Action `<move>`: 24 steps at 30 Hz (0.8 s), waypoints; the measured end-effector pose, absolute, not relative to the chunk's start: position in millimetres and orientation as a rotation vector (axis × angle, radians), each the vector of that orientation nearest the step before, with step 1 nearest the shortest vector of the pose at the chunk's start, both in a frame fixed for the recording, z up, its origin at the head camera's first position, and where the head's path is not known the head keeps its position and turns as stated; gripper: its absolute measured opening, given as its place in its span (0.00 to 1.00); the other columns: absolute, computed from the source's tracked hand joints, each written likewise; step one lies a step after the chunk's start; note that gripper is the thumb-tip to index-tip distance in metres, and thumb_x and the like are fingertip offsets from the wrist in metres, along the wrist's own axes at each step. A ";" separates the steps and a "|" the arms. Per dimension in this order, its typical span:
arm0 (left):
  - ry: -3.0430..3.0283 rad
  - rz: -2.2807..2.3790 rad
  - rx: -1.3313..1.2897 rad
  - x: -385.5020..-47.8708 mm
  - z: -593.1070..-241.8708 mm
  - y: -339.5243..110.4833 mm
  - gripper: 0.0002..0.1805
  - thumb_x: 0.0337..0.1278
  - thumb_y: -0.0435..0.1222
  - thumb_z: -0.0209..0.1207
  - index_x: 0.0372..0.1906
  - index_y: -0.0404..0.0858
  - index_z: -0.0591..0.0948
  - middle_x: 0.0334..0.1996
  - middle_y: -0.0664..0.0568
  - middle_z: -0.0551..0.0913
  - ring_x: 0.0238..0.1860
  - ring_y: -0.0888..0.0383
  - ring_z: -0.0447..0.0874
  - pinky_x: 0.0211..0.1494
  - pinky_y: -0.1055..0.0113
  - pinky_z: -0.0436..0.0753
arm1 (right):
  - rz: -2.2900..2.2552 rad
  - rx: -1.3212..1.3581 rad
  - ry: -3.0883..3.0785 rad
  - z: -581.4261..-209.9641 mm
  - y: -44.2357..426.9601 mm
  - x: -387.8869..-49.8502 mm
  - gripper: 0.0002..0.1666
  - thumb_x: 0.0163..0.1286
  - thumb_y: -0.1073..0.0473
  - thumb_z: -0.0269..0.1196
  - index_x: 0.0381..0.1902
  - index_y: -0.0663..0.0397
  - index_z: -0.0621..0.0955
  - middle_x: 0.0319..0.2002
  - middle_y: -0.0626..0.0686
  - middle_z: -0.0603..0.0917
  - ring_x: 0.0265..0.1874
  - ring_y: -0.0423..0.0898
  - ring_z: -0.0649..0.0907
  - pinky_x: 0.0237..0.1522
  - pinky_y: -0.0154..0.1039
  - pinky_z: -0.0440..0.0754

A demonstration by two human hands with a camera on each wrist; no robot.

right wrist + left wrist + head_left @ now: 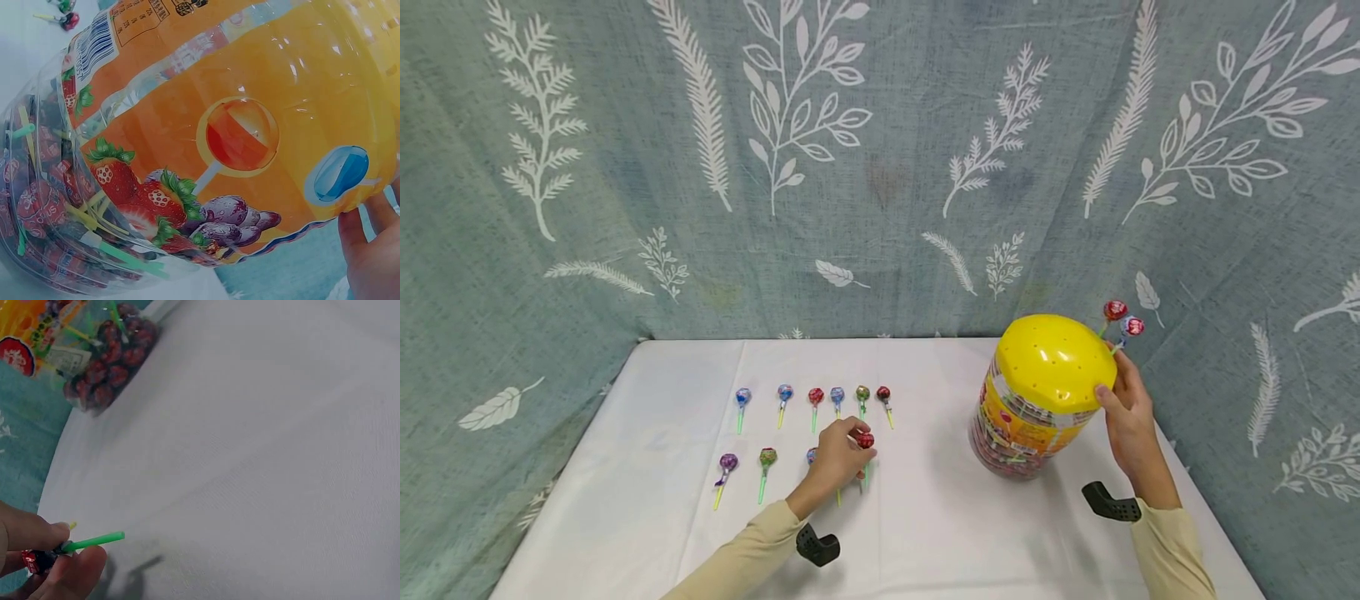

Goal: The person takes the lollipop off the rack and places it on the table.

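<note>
Between thumb and fingers, my left hand (838, 457) pinches a red-wrapped lollipop (865, 440); its green stick (97, 541) points away from the fingers in the left wrist view. A short yellow tip (73, 525) shows behind the thumb. My right hand (1129, 421) grips a clear plastic jar (1017, 429) at its yellow lid (1052, 362), thumb in front. Wrapped lollipops (40, 206) fill the jar's bottom. A red lollipop (1116, 310) and a blue-red lollipop (1132, 326) rise at the lid's edge beside the right fingers; where their sticks end is hidden.
Several lollipops lie in a back row (816, 397) on the white-covered table (925, 533). Nearer are a purple lollipop (727, 461), a green lollipop (767, 457) and a blue one (812, 455) partly behind the left hand. A grey-green leaf-patterned curtain (895, 167) surrounds the table.
</note>
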State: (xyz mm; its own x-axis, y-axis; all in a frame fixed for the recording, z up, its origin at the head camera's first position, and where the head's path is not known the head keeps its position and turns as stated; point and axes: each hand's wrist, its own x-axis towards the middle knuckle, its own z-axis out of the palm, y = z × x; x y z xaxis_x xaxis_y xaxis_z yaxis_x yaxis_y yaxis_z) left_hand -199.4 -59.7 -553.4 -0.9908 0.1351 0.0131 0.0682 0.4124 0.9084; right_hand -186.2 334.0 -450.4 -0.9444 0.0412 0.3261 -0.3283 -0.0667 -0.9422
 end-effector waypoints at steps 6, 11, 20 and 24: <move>2.776 1.447 0.257 -199.1 -562.4 -59.3 0.12 0.44 0.25 0.67 0.37 0.28 0.80 0.31 0.43 0.76 0.21 0.60 0.75 0.20 0.69 0.77 | 2.092 0.340 -1.956 -449.3 333.6 -186.4 0.35 0.72 0.66 0.49 0.73 0.53 0.52 0.71 0.52 0.56 0.64 0.42 0.64 0.60 0.25 0.64; 2.931 1.185 0.295 -201.7 -565.1 -58.7 0.10 0.41 0.28 0.70 0.30 0.31 0.80 0.29 0.48 0.76 0.30 0.58 0.73 0.31 0.67 0.74 | 2.080 0.310 -1.965 -450.6 333.1 -183.9 0.35 0.71 0.66 0.50 0.73 0.51 0.54 0.71 0.52 0.58 0.64 0.43 0.64 0.59 0.25 0.65; 2.962 1.073 0.318 -203.8 -555.3 -56.9 0.11 0.41 0.29 0.70 0.31 0.30 0.79 0.27 0.47 0.74 0.28 0.57 0.69 0.29 0.67 0.71 | 2.078 0.351 -1.952 -452.4 334.6 -185.0 0.35 0.72 0.67 0.48 0.73 0.52 0.52 0.71 0.51 0.57 0.63 0.41 0.65 0.59 0.24 0.66; 2.975 1.082 0.356 -208.8 -546.2 -56.1 0.12 0.44 0.32 0.69 0.34 0.29 0.80 0.29 0.46 0.75 0.30 0.56 0.70 0.31 0.64 0.73 | 2.066 0.404 -1.943 -452.3 335.0 -186.9 0.35 0.72 0.69 0.48 0.73 0.54 0.51 0.70 0.51 0.58 0.62 0.40 0.66 0.58 0.23 0.66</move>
State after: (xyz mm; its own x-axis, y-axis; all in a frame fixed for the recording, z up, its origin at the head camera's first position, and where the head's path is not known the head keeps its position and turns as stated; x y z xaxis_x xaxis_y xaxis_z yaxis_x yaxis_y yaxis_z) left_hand -208.8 -56.1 -546.2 -0.9741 0.1935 0.1168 0.2233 0.7446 0.6290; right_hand -186.9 335.0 -452.3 -0.9229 0.0093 0.3850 -0.3848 -0.0598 -0.9211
